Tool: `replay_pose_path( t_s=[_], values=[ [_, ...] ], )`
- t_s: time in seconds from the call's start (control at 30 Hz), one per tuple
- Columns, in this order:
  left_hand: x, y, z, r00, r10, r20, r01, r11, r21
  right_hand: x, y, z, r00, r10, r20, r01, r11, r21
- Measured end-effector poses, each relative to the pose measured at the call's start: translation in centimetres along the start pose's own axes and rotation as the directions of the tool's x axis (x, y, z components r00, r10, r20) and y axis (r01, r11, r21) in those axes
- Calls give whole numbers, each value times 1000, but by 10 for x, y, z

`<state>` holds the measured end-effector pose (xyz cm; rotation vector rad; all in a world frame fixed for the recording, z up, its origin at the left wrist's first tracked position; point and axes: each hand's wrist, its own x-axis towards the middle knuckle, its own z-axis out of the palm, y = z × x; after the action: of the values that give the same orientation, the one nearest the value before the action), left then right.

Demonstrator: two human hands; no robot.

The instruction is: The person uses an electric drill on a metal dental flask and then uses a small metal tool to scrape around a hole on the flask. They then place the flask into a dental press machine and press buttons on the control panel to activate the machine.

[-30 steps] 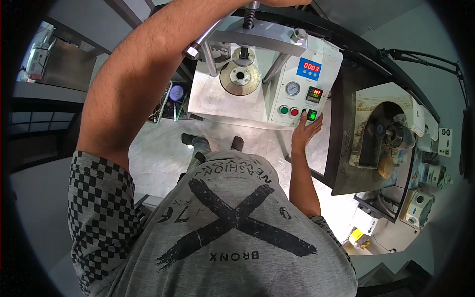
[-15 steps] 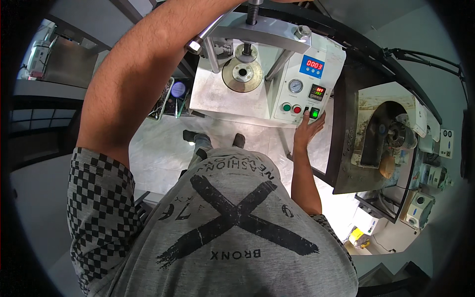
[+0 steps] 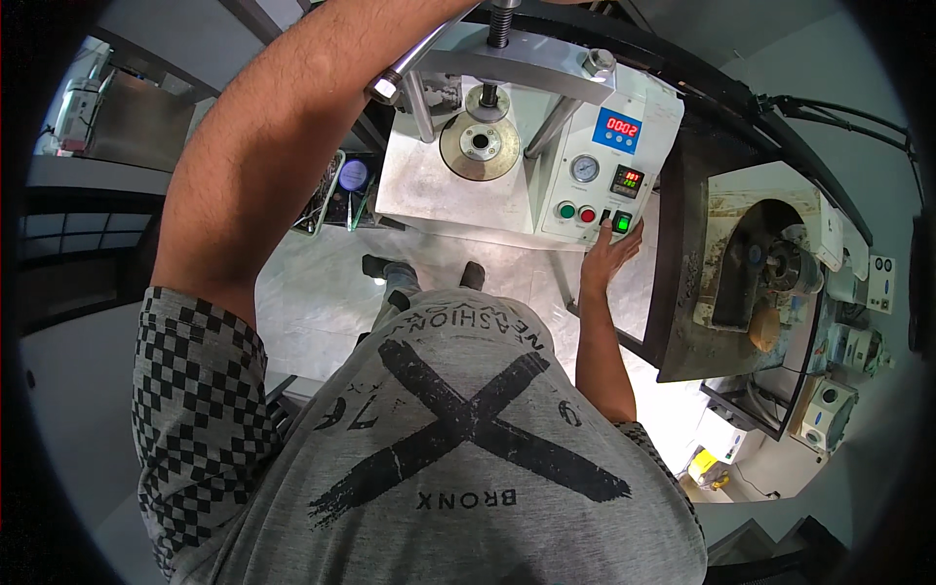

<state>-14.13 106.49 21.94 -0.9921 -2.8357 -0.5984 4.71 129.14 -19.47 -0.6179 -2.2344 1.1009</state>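
My right hand [image 3: 608, 257] rests at the lower front of a white press's control panel [image 3: 556, 200]. Its fingers are apart, and one fingertip touches a small black switch beside the lit green switch [image 3: 622, 223]. My left forearm [image 3: 283, 117] reaches up across the upper left, over a metal bar [image 3: 387, 90] ending in a nut. The left hand lies beyond the top edge. Between the posts, a round metal plate [image 3: 458, 156] sits on the white base [image 3: 429, 200], under the threaded screw [image 3: 501, 27] and thick crossbar [image 3: 526, 68].
The panel carries a blue timer display [image 3: 616, 131], a pressure gauge [image 3: 585, 169], a green button [image 3: 566, 211] and a red button [image 3: 587, 214]. A dark-framed sink-like bay [image 3: 682, 312] holds another machine on the right. A basket with a purple-lidded jar [image 3: 353, 175] stands left.
The timer's reading has dropped by one. My right hand stays on the switch, and my left arm has hardly moved.
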Motion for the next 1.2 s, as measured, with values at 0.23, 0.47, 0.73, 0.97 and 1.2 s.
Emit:
replay_pose_path(
  t_s=[0.23, 0.47, 0.73, 0.97, 1.2],
  values=[
    [3, -7, 6, 996, 92, -12, -91, 995, 52, 0, 3, 1, 1000, -24, -3, 23, 999, -29],
    [-2, 1, 0, 1000, 19, 15, -19, 1000, -25, 0, 6, 1, 1000, -16, 6, 16, 1000, -7],
    [1, 1, 2, 999, 35, 16, -34, 999, -13, -1, 15, -3, 995, -95, 36, 97, 995, -33],
    [-4, -1, -5, 996, 76, -42, -77, 997, -21, -5, 6, -7, 993, -99, 62, 97, 994, 42],
    [7, -5, 4, 998, 39, -49, -41, 998, -37, 1, -3, -2, 1000, -8, 4, 8, 1000, 16]
  ],
)
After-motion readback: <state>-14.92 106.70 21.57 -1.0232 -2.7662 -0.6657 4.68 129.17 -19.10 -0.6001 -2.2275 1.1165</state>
